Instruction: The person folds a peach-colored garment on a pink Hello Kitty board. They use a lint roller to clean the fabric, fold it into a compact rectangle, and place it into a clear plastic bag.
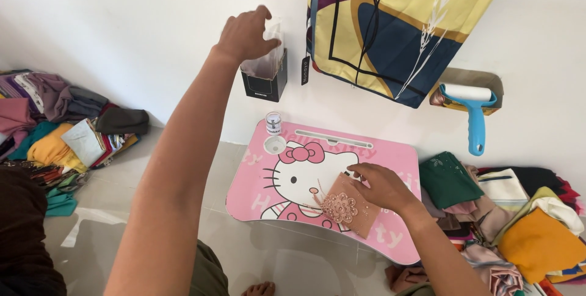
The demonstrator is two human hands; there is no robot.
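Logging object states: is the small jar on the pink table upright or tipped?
Upright: the jar stands on its base, lid up, at the table's back edge.

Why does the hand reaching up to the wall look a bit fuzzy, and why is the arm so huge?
In the head view, the raised left hand and the clear plastic bags it touches look slightly smeared, likely motion blur; the arm looks oversized because it is close to the wide lens; the right hand on the beaded peach fabric piece is sharper; light is soft, with faint shadows under the pink cartoon-cat lap table.

Bright, even daylight fills the room, the white wall (140,27) nearly glaring, shadows soft under the pink desk (390,155), everything sharp except slight wide-angle stretching toward the edges.
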